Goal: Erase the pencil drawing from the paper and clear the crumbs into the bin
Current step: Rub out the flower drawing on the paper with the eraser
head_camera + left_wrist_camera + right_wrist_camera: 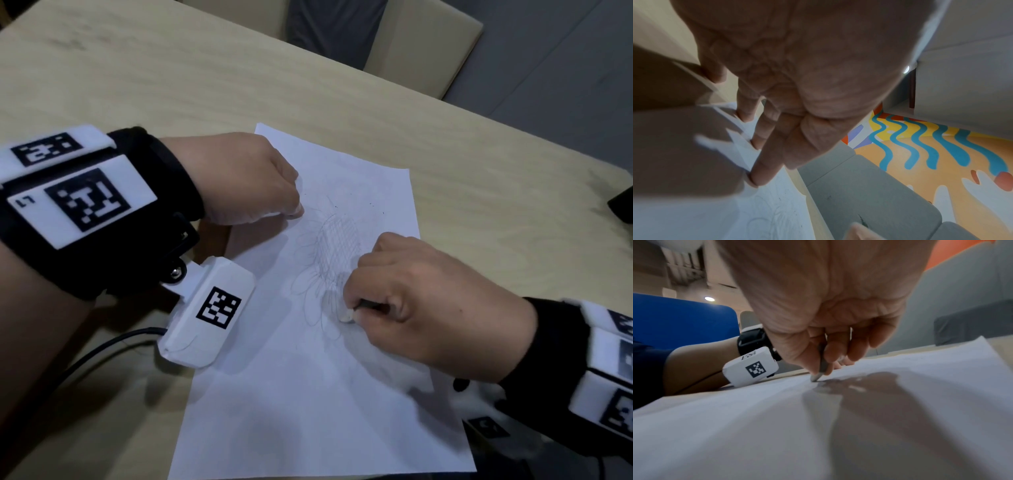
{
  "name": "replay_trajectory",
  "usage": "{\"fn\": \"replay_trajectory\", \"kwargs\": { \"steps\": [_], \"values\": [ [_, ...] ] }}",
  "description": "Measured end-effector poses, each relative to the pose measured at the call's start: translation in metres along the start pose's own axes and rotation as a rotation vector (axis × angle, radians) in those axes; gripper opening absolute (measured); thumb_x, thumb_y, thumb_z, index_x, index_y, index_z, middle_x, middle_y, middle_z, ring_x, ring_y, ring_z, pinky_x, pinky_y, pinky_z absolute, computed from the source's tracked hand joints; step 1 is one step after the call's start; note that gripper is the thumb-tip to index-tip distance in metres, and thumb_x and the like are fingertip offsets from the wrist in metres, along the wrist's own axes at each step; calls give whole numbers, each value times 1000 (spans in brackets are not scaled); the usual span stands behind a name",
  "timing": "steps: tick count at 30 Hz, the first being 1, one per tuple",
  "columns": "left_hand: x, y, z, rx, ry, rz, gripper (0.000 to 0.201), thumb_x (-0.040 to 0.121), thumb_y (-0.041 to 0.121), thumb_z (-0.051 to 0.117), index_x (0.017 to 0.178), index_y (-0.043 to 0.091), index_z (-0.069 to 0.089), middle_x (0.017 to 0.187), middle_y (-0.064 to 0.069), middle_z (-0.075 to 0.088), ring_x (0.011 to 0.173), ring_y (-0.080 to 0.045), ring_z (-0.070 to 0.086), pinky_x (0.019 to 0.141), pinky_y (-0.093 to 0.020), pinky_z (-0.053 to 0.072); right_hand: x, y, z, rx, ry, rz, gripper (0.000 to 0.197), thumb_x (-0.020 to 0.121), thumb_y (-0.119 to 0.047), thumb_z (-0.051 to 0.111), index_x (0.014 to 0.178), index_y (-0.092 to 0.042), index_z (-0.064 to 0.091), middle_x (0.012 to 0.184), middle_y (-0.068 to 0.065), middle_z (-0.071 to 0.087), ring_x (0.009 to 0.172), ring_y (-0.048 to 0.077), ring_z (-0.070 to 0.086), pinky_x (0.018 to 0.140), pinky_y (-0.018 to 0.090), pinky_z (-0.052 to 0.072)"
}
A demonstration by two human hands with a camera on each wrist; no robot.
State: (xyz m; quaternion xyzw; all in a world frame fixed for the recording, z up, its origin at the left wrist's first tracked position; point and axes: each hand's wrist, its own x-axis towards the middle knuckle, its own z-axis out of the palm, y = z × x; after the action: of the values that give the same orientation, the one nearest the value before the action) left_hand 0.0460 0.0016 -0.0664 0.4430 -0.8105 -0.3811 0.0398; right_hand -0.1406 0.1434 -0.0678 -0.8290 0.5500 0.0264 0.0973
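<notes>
A white sheet of paper (308,394) lies on the pale wooden table (171,85). A faint pencil drawing (329,260) of a flower with a hatched centre fills its middle. My left hand (294,212) presses its fingertips (758,177) on the sheet's upper left part. My right hand (352,308) pinches a thin dark pencil-like stick (371,304). Its pale tip (346,316) touches the paper at the drawing's lower right edge, and the stick (821,368) shows again in the right wrist view. A few dark specks (371,204) lie near the sheet's top. No bin is in view.
Beige chairs (421,44) stand beyond the table's far edge. A dark object (621,205) sits at the right rim of the table. A black cable (102,353) runs from my left wrist camera across the table on the left.
</notes>
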Motion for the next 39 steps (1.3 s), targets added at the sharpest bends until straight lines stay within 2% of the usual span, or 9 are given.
{"fn": "replay_trajectory", "kwargs": {
  "steps": [4,9,14,19,24,29,32,34,39],
  "values": [
    [-2,2,0,1,10,3,25,62,52,55,70,39,75,116,10,70,119,-12,59,105,-45,45,11,8,-1,-48,44,70,9,74,-16,46,68,-18,53,62,-5,54,67,24,44,65,43,47],
    [3,-2,1,-13,23,4,16,80,45,67,68,36,73,117,7,70,118,-14,60,105,-46,45,-2,-1,-2,6,-36,-14,8,73,-15,53,68,-19,58,62,-8,52,70,24,49,62,43,46],
    [-1,2,1,-1,7,0,24,61,51,55,65,35,72,115,6,71,116,-14,61,104,-46,46,17,8,-5,-74,34,77,11,75,-17,47,66,-18,53,60,-5,52,68,24,44,64,43,47],
    [1,-1,0,7,5,8,22,63,53,55,59,37,69,114,9,70,121,-14,59,104,-47,45,9,0,-8,-6,-97,-2,11,74,-18,48,68,-19,57,61,-7,53,73,23,50,62,42,47],
    [3,-1,1,10,6,15,21,66,51,59,61,34,69,113,5,72,120,-15,59,104,-48,45,21,7,-9,-70,1,53,13,75,-19,46,67,-18,56,60,-6,55,71,25,48,64,42,48],
    [4,-2,1,16,-7,18,21,74,48,61,59,36,69,115,4,71,120,-15,59,105,-48,45,10,-1,-7,-14,-81,-18,11,75,-18,49,67,-19,56,59,-7,52,70,24,49,60,42,46],
    [2,-1,1,11,-1,7,24,63,51,55,66,35,73,116,4,72,117,-15,61,104,-47,46,20,7,-8,-82,-3,64,14,75,-20,45,65,-18,54,58,-5,52,68,24,45,63,43,47],
    [2,0,1,11,3,0,25,63,51,56,67,34,74,116,4,72,117,-15,61,104,-48,46,21,9,-9,-87,11,66,13,75,-19,46,65,-17,54,58,-5,52,68,24,45,62,43,47],
    [2,-1,1,28,-1,8,23,63,52,54,57,34,67,116,6,71,121,-15,59,105,-48,44,9,-2,-8,-30,-113,-22,11,74,-18,48,67,-18,56,60,-6,51,70,24,49,61,42,46]
  ]
}}
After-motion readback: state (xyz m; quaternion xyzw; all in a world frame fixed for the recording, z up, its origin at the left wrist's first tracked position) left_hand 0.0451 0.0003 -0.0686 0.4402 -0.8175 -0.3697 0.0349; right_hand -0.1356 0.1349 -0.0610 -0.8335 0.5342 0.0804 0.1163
